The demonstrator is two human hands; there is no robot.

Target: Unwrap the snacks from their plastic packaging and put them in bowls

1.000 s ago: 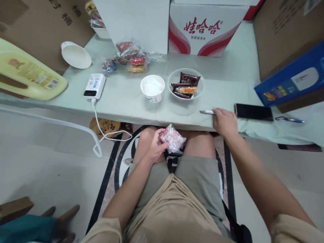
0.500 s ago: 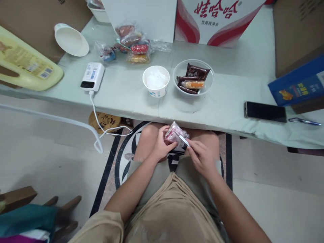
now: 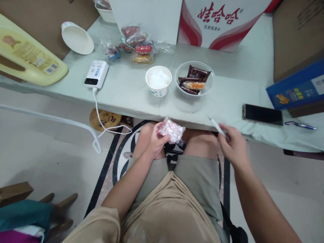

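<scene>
My left hand (image 3: 157,141) is closed around the near-left side of a small red-and-clear packet (image 3: 171,131) in crinkled plastic wrap, held above my lap. Off to the right, at the table's front edge, my right hand (image 3: 233,143) grips a slim white craft knife (image 3: 216,126). Its narrow tip points up and left, apart from the packet. On the table beyond are a paper cup (image 3: 159,91) with white contents and a clear plastic bowl (image 3: 178,72) holding several brown-wrapped snacks (image 3: 197,74).
A black phone (image 3: 262,114) and a blue pen (image 3: 300,125) lie at the right. To the left are a white power bank (image 3: 97,72) with a cable, a tipped paper bowl (image 3: 78,38) and a yellow jug (image 3: 32,57). Bagged snacks (image 3: 141,50) and cartons (image 3: 220,23) line the back.
My right hand has drawn the craft knife away from the packet, out to the right toward the table edge. My left hand still holds the packet, now turned flatter.
</scene>
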